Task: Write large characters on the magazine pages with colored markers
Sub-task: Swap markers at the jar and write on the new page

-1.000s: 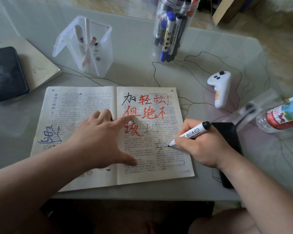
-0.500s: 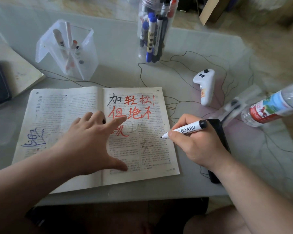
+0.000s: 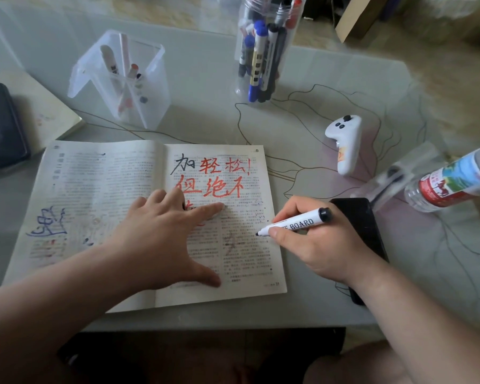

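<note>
Now your left hand (image 3: 161, 239) lies flat with fingers spread across the fold of the open magazine (image 3: 94, 189), forefinger stretched onto the right page below the red characters (image 3: 222, 178). Your right hand (image 3: 313, 242) pinches a black marker (image 3: 294, 224), its tip near that page's right edge; whether it touches, you cannot tell.

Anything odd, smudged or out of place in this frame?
Only smudging on the open printed magazine: a faint grey-red smeared stroke on its right page, near the tip of the black-capped white marker, and blurred coloured blotches low on the left page. They look wiped, unlike the crisp red characters above.
</note>
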A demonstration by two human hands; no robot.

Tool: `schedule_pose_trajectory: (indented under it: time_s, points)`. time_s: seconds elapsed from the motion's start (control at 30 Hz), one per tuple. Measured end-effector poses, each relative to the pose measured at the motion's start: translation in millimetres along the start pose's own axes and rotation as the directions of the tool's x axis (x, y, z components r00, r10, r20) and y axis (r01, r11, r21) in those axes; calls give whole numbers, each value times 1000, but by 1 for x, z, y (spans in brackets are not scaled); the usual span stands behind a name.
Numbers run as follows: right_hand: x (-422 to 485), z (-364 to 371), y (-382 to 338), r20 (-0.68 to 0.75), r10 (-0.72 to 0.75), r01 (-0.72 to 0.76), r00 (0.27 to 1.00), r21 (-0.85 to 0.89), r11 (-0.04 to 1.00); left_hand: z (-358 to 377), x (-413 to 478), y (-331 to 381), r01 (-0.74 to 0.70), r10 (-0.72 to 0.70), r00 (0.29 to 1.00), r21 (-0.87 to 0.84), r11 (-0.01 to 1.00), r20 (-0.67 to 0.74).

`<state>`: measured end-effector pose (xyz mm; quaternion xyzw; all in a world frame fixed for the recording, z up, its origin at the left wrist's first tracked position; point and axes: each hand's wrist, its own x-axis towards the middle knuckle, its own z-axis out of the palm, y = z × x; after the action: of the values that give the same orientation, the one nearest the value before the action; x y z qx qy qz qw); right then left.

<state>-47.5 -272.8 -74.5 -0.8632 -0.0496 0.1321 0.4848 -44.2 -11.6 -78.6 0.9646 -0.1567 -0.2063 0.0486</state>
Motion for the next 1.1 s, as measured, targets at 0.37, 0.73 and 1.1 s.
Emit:
schedule_pose_trajectory:
  time_s: [0.37,0.73,1.1]
  points:
    - [1,8,-1,-37,-2,-2,999,-94,996,3,2,-3,4,-4,1000,-8,1000,-9]
    - [2,4,-3,-16,58,-59,998,-69,996,3,1,-2,7,-7,1000,-3,1000,-3]
    - [-2,7,-7,95,35,-25,995,-111,993,3,1,-1,15,-15,1000,-3,1000,-3]
